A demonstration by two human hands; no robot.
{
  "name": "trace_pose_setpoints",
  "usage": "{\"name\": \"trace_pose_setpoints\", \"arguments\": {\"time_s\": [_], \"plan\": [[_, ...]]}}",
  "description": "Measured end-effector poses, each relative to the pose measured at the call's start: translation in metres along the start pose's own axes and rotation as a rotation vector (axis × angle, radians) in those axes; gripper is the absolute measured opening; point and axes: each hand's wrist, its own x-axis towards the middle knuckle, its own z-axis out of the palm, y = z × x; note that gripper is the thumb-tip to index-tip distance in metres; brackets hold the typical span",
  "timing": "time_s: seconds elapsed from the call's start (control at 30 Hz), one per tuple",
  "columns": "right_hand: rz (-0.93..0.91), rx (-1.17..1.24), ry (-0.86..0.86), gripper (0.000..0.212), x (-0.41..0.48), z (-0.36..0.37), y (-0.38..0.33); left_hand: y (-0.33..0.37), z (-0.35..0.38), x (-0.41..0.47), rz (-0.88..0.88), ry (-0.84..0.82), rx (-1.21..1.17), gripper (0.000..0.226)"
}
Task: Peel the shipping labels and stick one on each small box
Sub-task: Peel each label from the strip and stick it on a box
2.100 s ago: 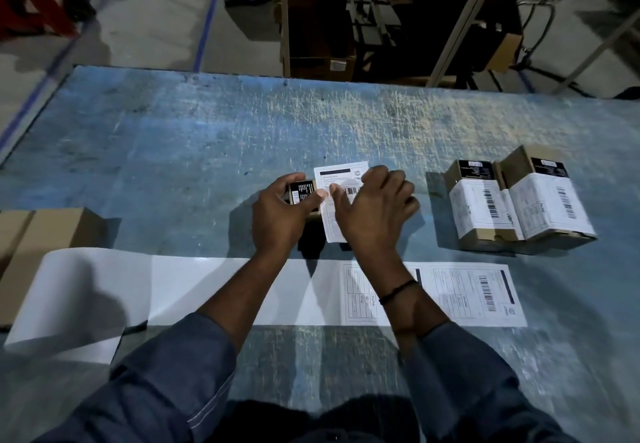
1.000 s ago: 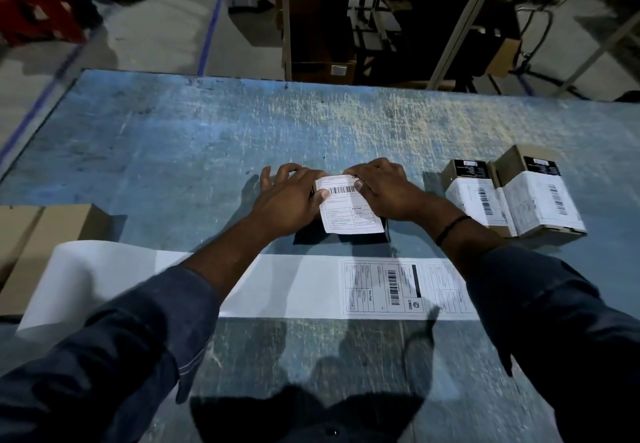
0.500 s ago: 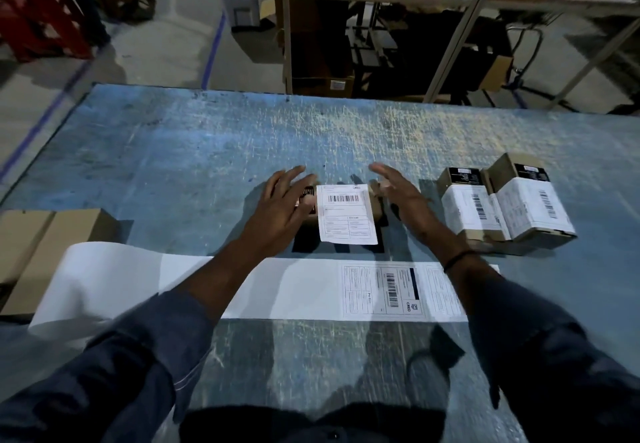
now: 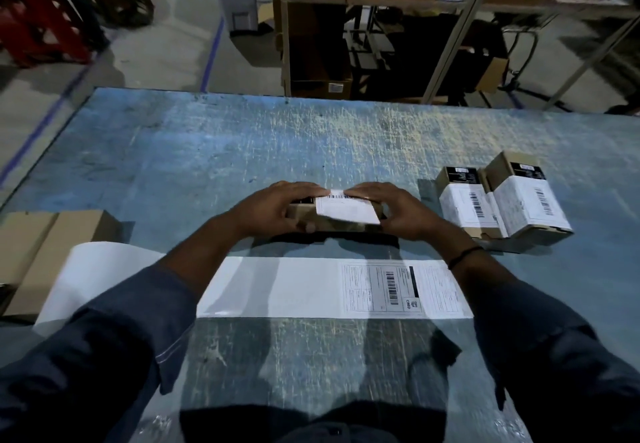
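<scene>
One cardboard box [image 4: 300, 211], smooth white label [image 4: 347, 213], left hand [image 4: 270, 212], right hand [image 4: 399, 215] clasping

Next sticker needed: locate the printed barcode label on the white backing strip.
Head view: the printed barcode label lies right of centre on the white backing strip, beside the right forearm, nearer than the brown box.

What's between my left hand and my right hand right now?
A small brown cardboard box with a white shipping label on top; left hand and right hand grip its ends, seen in the head view.

Head camera looks forward and down, close above table [image 4: 173, 151].
</scene>
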Motion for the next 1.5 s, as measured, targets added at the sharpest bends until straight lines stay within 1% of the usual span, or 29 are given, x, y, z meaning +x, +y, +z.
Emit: {"name": "trace_pose_setpoints", "arguments": {"time_s": [0.07,0.1,0.13,0.2,0.27,0.37,0.47,0.7,0.77,0.83,0.9,1.0,1.07,1.1,1.2,1.23,1.3,1.4,1.47,1.5], "plan": [[0.104,0.14,-0.088,0.058,-0.001,-0.01,-0.01,0.002,-0.012,0.001,-0.036,-0.105,-0.104,0.063],[0.129,0.174,-0.108,0.056,0.0,-0.012,-0.012,0.003,-0.013,0.001,-0.039,-0.115,-0.118,0.06],[0.135,0.182,-0.105,0.055,0.0,-0.012,-0.014,0.003,-0.012,0.002,-0.035,-0.098,-0.122,0.058],[0.154,0.239,-0.042,0.049,0.003,-0.01,-0.016,0.006,-0.011,0.005,-0.032,-0.028,-0.13,0.057],[0.18,0.327,0.008,0.045,0.007,-0.01,-0.016,0.013,-0.011,0.009,-0.021,0.017,-0.171,0.062],[0.147,0.407,-0.011,0.045,0.01,-0.01,-0.017,0.019,-0.01,0.016,0.025,0.072,-0.195,0.074],[0.12,0.402,-0.029,0.049,0.011,-0.011,-0.016,0.014,-0.003,0.017,0.019,0.123,-0.198,0.074],[0.065,0.237,-0.059,0.055,0.013,-0.01,-0.003,0.005,0.002,0.02,0.075,0.155,-0.11,0.068],[0.07,0.249,-0.074,0.055,0.013,-0.01,0.002,0.004,0.003,0.02,0.108,0.152,-0.084,0.063],[0.063,0.288,-0.094,0.051,0.014,-0.01,0.003,0.004,0.004,0.02,0.132,0.152,-0.051,0.055],[0.079,0.342,-0.112,0.046,0.014,-0.011,0.002,0.003,0.004,0.02,0.124,0.154,-0.037,0.048],[0.085,0.405,-0.138,0.046,0.013,-0.012,0.005,0.002,0.009,0.017,0.107,0.15,0.017,0.043],[0.1,0.441,-0.154,0.047,0.011,-0.013,0.004,0.002,0.015,0.014,0.091,0.179,0.043,0.041],[0.106,0.438,-0.136,0.047,0.011,-0.012,0.002,0.003,0.018,0.012,0.083,0.211,0.039,0.04],[0.107,0.359,0.048,0.034,0.016,-0.001,-0.005,0.007,0.027,0.009,0.067,0.334,0.01,0.038],[0.149,0.39,0.139,0.028,0.018,0.007,-0.007,0.008,0.03,0.008,0.067,0.361,-0.01,0.038],[0.292,0.523,0.362,0.019,0.024,0.025,-0.017,0.01,0.036,0.01,0.036,0.423,-0.085,0.034],[0.408,0.554,0.706,0.007,0.034,0.059,-0.032,0.032,0.046,0.023,-0.133,0.626,-0.338,0.027],[0.43,0.555,0.844,0.008,0.036,0.074,-0.041,0.046,0.05,0.031,-0.217,0.734,-0.446,0.021],[0.431,0.568,0.872,0.007,0.035,0.079,-0.043,0.048,0.052,0.033,-0.23,0.747,-0.454,0.02]]}}
